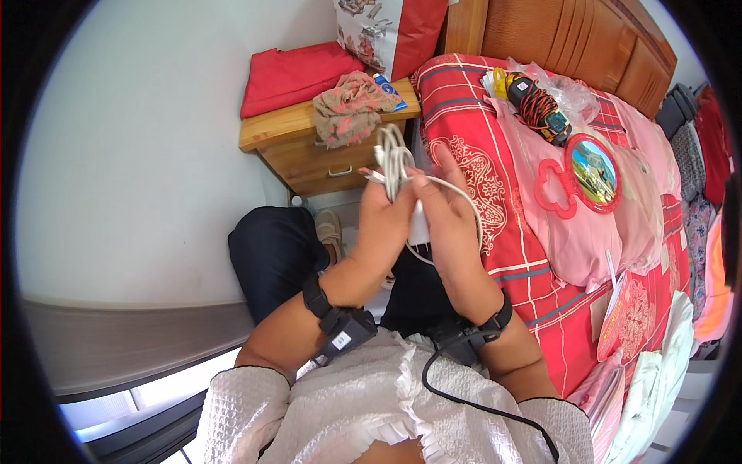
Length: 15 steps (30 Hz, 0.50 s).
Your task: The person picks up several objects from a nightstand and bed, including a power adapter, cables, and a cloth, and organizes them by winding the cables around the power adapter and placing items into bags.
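Both my hands are together in front of my lap, with a coiled white cable point(394, 153) between them. My left hand point(382, 217) grips the bunched loops, whose plug ends stick out near its fingers. My right hand point(455, 223) has its thumb on the cable beside the bundle and some fingers stretched out. A white power adapter point(419, 225) with metal prongs hangs between the palms, partly covered by my right hand. One loose loop of the cable curves around my right hand.
Ahead stands a wooden nightstand point(272, 132) with a folded red cloth point(298, 75), a patterned scarf point(353, 107) and a blue tube point(389, 91). On the bed at right lie a red-framed mirror point(592, 173), a wound cord point(536, 109), a hand fan point(613, 325) and clothes.
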Each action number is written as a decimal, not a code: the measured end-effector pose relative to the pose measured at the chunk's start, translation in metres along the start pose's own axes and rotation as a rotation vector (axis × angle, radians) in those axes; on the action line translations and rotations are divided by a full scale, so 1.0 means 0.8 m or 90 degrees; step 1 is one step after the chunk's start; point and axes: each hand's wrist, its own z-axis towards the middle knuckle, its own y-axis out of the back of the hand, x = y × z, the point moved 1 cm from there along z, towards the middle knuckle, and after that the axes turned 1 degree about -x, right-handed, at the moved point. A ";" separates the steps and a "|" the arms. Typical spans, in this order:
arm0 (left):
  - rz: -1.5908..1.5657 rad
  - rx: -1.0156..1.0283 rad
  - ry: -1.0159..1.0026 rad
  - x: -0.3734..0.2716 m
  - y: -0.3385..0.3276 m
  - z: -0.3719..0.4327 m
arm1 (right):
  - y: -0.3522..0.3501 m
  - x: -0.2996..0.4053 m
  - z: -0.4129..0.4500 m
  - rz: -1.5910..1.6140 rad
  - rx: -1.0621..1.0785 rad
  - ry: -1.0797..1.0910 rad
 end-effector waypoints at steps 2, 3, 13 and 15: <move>-0.172 -0.035 0.013 -0.004 0.002 0.006 | 0.002 -0.011 -0.008 -0.073 0.054 0.055; -0.153 -0.037 0.009 -0.006 0.007 0.009 | 0.001 -0.013 -0.012 -0.129 0.089 0.100; -0.001 -0.032 -0.083 -0.009 0.016 0.009 | -0.014 0.010 -0.011 0.154 -0.005 0.043; 0.134 0.060 -0.130 -0.005 0.009 0.007 | -0.007 0.020 0.000 0.321 0.004 0.005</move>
